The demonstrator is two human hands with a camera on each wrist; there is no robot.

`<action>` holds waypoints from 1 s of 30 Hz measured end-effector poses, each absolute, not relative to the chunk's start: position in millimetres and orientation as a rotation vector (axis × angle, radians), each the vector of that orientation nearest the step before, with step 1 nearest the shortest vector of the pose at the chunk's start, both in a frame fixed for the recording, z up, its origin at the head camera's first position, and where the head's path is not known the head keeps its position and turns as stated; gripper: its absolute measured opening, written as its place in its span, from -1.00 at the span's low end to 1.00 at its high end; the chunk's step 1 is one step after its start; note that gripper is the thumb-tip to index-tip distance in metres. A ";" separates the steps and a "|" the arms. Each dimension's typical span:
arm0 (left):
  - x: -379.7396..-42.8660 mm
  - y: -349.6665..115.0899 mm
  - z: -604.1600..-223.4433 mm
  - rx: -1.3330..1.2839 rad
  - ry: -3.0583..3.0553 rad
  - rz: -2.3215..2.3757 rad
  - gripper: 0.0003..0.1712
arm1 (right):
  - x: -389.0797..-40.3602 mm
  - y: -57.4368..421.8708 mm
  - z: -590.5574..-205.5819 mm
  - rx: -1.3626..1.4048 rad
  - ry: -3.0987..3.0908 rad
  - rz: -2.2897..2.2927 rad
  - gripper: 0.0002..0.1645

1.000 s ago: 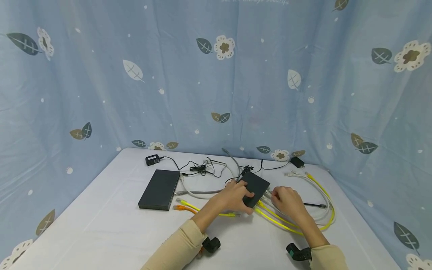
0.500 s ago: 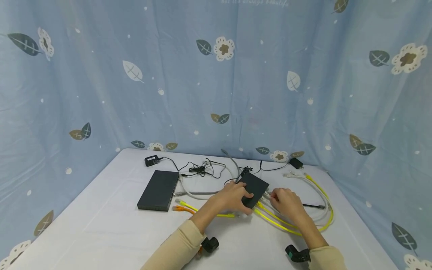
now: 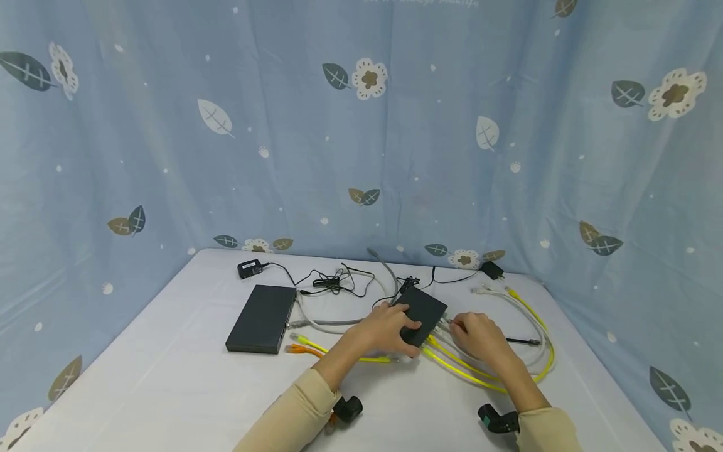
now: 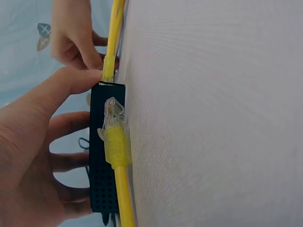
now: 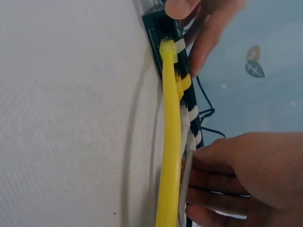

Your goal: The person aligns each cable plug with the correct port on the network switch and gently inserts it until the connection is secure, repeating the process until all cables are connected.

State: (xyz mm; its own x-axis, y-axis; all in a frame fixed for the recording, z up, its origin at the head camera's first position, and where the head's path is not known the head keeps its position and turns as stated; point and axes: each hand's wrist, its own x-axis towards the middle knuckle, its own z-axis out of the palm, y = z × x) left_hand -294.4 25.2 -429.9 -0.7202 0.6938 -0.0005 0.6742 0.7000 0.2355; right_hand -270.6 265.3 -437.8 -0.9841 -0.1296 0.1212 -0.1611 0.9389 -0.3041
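A small black network switch lies at mid-table, angled. My left hand grips it, the thumb at the near corner and the other fingers along its top and far side. Yellow network cables and white ones sit in its port row, on the right side. At the far end of that row my right hand pinches a network cable, its fingertips close against the switch. Those fingers partly hide the plug. In the left wrist view, a loose yellow cable's clear plug overlaps the switch's side.
A larger black switch lies at left. Loose yellow and orange cables are beside it. Two black power adapters and tangled black leads lie behind. Yellow and white cables loop at right. A patterned curtain encloses the table.
The head view has shifted slightly. Both hands keep almost the same place at the small switch, with only slight movement of the right hand.
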 end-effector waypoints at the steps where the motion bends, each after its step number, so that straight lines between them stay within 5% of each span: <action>1: -294.5 24.9 -429.6 1.137 2.813 0.339 -0.28 | -270.3 265.2 -437.2 0.228 -2.999 0.483 -0.83; 30: -292.0 21.9 -425.9 1.126 2.803 0.375 -0.27 | -272.0 279.5 -437.3 0.170 -2.955 0.499 -0.83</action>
State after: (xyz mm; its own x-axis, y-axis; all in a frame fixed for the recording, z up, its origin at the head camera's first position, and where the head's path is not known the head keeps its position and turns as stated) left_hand -292.0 21.9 -425.9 -0.7222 0.6917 0.0014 0.6678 0.6967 0.2620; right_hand -272.0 279.5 -437.3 -0.9838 -0.0875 0.1563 -0.1340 0.9387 -0.3178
